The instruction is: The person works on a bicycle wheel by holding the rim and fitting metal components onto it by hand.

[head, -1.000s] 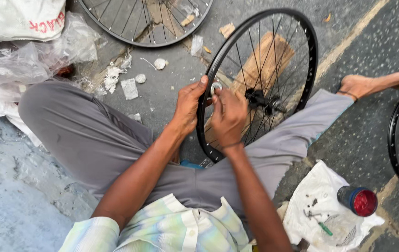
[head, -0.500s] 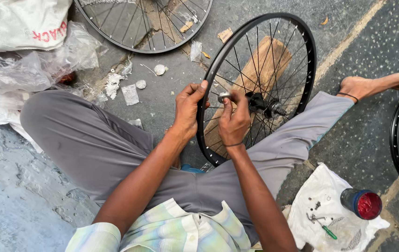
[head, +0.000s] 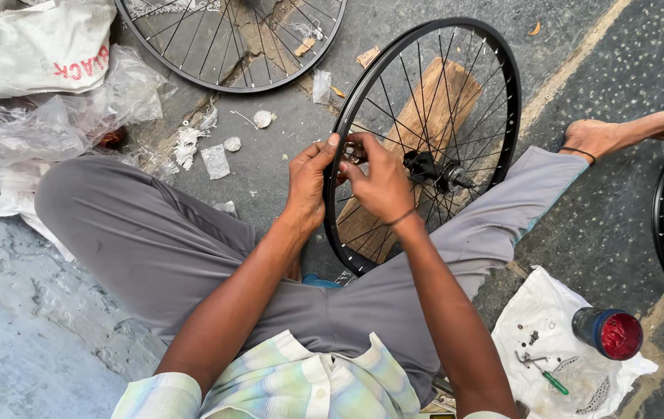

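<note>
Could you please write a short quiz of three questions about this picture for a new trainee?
1. True or false: both hands touch the black spoked bicycle wheel rim that stands between the person's legs.
2. What lies under that wheel? A) a brown wooden plank B) a blue metal toolbox C) a red brick
3. Fill in: the small screwdriver with the green handle lies on a ____ cloth.

Key
1. True: the left hand grips the rim edge, and the right hand works at the spokes beside it.
2. A, the brown wooden plank.
3. White: the white cloth also carries a dark bottle with a red cap.
</note>
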